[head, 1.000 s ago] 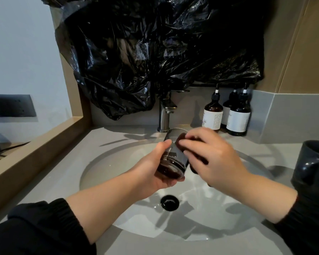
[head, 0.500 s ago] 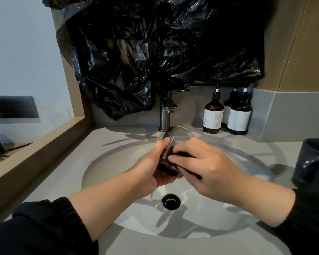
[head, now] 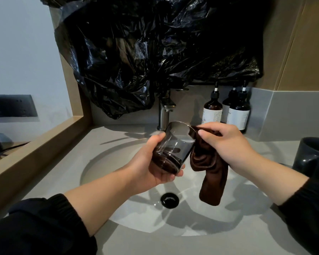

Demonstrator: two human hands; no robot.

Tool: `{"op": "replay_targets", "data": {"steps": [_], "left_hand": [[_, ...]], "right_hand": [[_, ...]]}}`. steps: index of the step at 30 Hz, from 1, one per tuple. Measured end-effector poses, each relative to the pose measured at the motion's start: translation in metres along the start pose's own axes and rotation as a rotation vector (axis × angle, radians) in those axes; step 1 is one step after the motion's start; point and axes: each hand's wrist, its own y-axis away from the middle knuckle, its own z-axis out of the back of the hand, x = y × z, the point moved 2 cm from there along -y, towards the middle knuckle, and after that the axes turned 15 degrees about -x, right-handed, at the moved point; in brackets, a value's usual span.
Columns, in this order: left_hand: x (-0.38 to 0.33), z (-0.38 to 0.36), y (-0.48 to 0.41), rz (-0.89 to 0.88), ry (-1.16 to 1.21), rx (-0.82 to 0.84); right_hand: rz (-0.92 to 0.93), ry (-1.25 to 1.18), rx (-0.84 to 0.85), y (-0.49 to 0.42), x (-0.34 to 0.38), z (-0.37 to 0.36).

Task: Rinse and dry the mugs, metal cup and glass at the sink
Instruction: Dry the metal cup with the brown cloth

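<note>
— What is the room like?
— There is a pale grey counter (head: 59, 173) with a round white sink (head: 99, 162) set into it. A black drain (head: 169, 199) sits at the bottom of the sink. A metal tap (head: 164, 115) stands at the back. A big crinkly black plastic bag (head: 155, 52) hangs on the wall above it.
— What else is on the counter?
— Three brown pump bottles (head: 213, 111) stand close together at the back right. A dark mug (head: 313, 157) stands at the right edge. A wooden ledge (head: 35, 150) runs along the left side, and a dark plate (head: 11, 105) is on the wall behind it.
— Where is the glass?
— The smoky glass (head: 173, 148) is in the air over the sink. It is tilted, with its mouth pointing up toward the tap. The left hand (head: 147, 162) holds it, with the thumb on one side and the fingers curled under its thick bottom.
— And the other hand?
— The right hand (head: 228, 144) is just beside the rim of the glass. Its fingers pinch a brown cloth (head: 212, 173). The top of the cloth is right by the rim, and the rest hangs down over the sink. Both arms wear black sleeves (head: 35, 227) pushed up.
</note>
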Motion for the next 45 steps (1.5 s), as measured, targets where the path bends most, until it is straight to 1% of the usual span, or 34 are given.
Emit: {"op": "replay_targets", "data": {"steps": [3, 6, 10, 13, 19, 21, 23, 24, 26, 28, 30, 31, 33, 34, 35, 36, 37, 39, 41, 43, 45], "left_hand": [[-0.001, 0.001, 0.001, -0.010, 0.020, 0.028], [-0.002, 0.002, 0.003, 0.018, 0.036, 0.074], [-0.001, 0.002, 0.004, 0.068, -0.033, 0.149], [0.001, 0.001, 0.003, 0.049, -0.107, 0.185], [0.010, -0.004, -0.001, -0.069, -0.339, 0.045], [0.010, -0.006, -0.002, -0.082, -0.310, 0.003], [0.009, -0.007, -0.001, -0.054, -0.205, -0.049], [0.009, -0.007, -0.001, -0.031, -0.150, -0.075], [0.009, -0.005, -0.001, 0.008, -0.064, -0.116], [0.009, -0.003, -0.003, 0.014, -0.017, -0.132], [0.009, -0.003, -0.003, 0.007, 0.011, -0.133], [0.010, -0.003, -0.004, 0.001, 0.026, -0.131], [0.009, -0.002, -0.005, -0.020, 0.052, -0.121], [0.009, -0.001, -0.006, -0.038, 0.039, -0.121], [0.009, 0.000, -0.008, -0.051, 0.016, -0.125], [0.009, 0.000, -0.008, -0.057, -0.002, -0.133], [0.009, 0.000, -0.008, -0.053, -0.002, -0.139], [0.008, -0.002, -0.006, -0.031, 0.029, -0.144], [0.009, -0.005, -0.005, -0.028, 0.030, -0.142], [0.009, -0.004, -0.005, -0.055, 0.018, -0.143], [0.009, -0.001, -0.007, -0.078, -0.011, -0.131]], "right_hand": [[-0.163, -0.146, 0.143, 0.003, -0.002, 0.000], [-0.203, -0.180, 0.242, 0.004, 0.003, 0.001], [-0.198, -0.063, 0.247, 0.004, 0.004, 0.004], [-0.232, -0.031, 0.227, 0.000, 0.007, 0.006], [-0.258, 0.080, 0.238, -0.001, 0.006, 0.002], [-0.269, 0.074, 0.221, 0.000, 0.006, 0.001], [-0.272, 0.021, 0.173, 0.000, 0.006, 0.000], [-0.238, 0.007, 0.137, 0.001, 0.006, -0.002], [-0.069, 0.088, 0.039, 0.002, 0.004, -0.005], [0.178, 0.268, -0.060, 0.008, 0.005, -0.009], [0.451, 0.371, -0.096, 0.019, 0.005, -0.016], [0.586, 0.392, -0.078, 0.025, 0.005, -0.019], [0.845, 0.394, 0.036, 0.037, 0.005, -0.024], [0.943, 0.396, 0.112, 0.044, 0.005, -0.028], [1.005, 0.400, 0.178, 0.049, 0.005, -0.031], [1.029, 0.396, 0.206, 0.050, 0.005, -0.032], [1.006, 0.385, 0.197, 0.047, 0.004, -0.032], [0.894, 0.360, 0.092, 0.035, 0.003, -0.028], [0.850, 0.378, 0.017, 0.027, 0.001, -0.024], [0.926, 0.379, 0.068, 0.034, 0.001, -0.026], [1.049, 0.363, 0.185, 0.048, 0.003, -0.032]]}}
